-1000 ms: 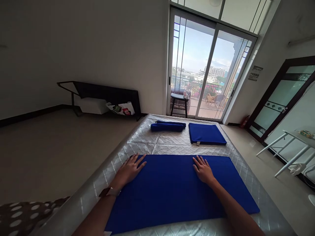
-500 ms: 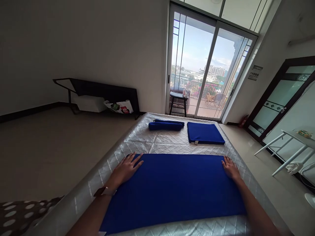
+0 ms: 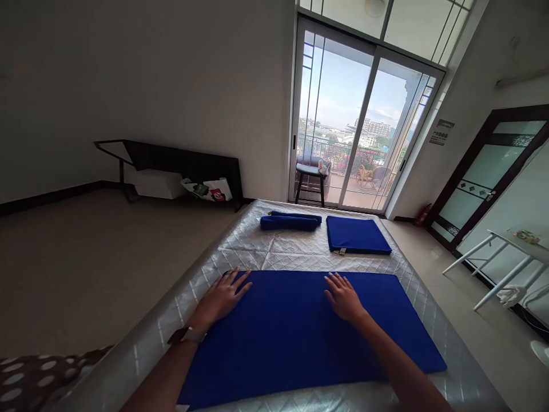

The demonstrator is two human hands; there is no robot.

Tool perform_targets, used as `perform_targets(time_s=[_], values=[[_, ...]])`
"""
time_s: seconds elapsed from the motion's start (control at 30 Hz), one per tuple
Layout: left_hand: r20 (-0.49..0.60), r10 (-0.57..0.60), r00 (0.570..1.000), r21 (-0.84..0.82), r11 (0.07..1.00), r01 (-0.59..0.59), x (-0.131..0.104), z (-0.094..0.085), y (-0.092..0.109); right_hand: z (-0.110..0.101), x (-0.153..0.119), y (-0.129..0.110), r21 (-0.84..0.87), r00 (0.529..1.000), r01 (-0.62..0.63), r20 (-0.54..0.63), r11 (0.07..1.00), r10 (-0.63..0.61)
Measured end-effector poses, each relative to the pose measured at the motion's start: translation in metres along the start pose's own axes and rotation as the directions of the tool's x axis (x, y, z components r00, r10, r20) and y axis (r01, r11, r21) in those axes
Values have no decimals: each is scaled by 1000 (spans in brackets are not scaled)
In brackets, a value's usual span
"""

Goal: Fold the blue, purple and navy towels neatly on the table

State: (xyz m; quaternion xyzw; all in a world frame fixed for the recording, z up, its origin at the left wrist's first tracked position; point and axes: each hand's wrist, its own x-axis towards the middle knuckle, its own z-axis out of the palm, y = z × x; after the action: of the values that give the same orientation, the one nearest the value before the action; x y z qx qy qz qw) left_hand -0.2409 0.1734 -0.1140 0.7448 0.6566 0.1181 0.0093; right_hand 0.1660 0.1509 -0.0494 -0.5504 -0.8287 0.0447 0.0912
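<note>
Walls: we see plain pale walls, dim on the left, with a dark baseboard.
Floor: smooth, beige-grey floor.
Glass doors: tall sliding doors face us, showing a railed balcony, buildings and a pale blue sky.
Light: daylight reaches us through the panes.
Left side: a black rack stands by the wall.
Right side: we find a dark-framed door, a red extinguisher and a white-legged table.

hands: 2 | spread blue cloth: 1 | blue rolls: 2 | folded blue pile: 1 | stool: 1
</note>
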Motion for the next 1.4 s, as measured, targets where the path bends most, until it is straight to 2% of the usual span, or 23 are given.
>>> perform_targets(time_s=[0.07, 0.17, 0.23, 0.33, 0.47, 0.57, 0.63, 0.77, 0.9, 1.07, 1.17, 1.2, 1.27, 1.33, 1.4], values=[[9, -12, 1000, 2, 1000, 12, 0, 0, 0, 10, 5, -11, 35, 998, 30, 55, 999, -32], [14, -11, 1000, -1, 1000, 11, -1, 0, 0, 14, 5, 2, 32, 994, -29, 106, 999, 26], [9, -11, 1000, 6, 1000, 11, -1, 0, 0, 10, -1, 26, -3, 988, -103, 115, 995, 102], [15, -19, 1000, 17, 1000, 19, -1, -1, 1, -4, -17, 74, -92, 961, -250, 101, 964, 258], [24, -24, 999, -6, 1000, 24, -2, -3, 2, -27, -42, 135, -174, 867, -477, 71, 862, 494], [17, -42, 999, -19, 999, 42, -3, -3, 3, -34, -54, 160, -171, 803, -577, 59, 799, 593], [0, -51, 999, -27, 998, 51, -3, -4, 4, -33, -57, 166, -166, 792, -594, 54, 787, 609], [-42, -78, 996, -84, 994, 74, -2, -10, 2, -27, -56, 168, -162, 800, -585, 41, 794, 598], [-36, -114, 993, -129, 986, 108, -1, -18, -2, -30, -55, 167, -170, 794, -590, 58, 789, 606], [-16, -63, 998, -127, 990, 61, 0, -21, 5, -41, -54, 165, -209, 758, -620, 86, 756, 646], [-31, -26, 999, -113, 993, 22, 1, -17, 13, -47, -49, 155, -236, 746, -634, 64, 737, 662], [-38, -13, 999, -112, 994, 9, 2, -14, 14, -47, -46, 147, -242, 756, -626, 45, 742, 653], [-42, 4, 999, -114, 993, -9, 3, -10, 15, -44, -37, 123, -237, 811, -570, -4, 787, 585], [-36, 15, 999, -115, 993, -19, 4, -7, 14, -37, -25, 88, -206, 889, -454, -31, 867, 458], [-31, 29, 999, -114, 993, -33, 4, -5, 13, -26, -12, 49, -133, 947, -318, 8, 939, 322]])
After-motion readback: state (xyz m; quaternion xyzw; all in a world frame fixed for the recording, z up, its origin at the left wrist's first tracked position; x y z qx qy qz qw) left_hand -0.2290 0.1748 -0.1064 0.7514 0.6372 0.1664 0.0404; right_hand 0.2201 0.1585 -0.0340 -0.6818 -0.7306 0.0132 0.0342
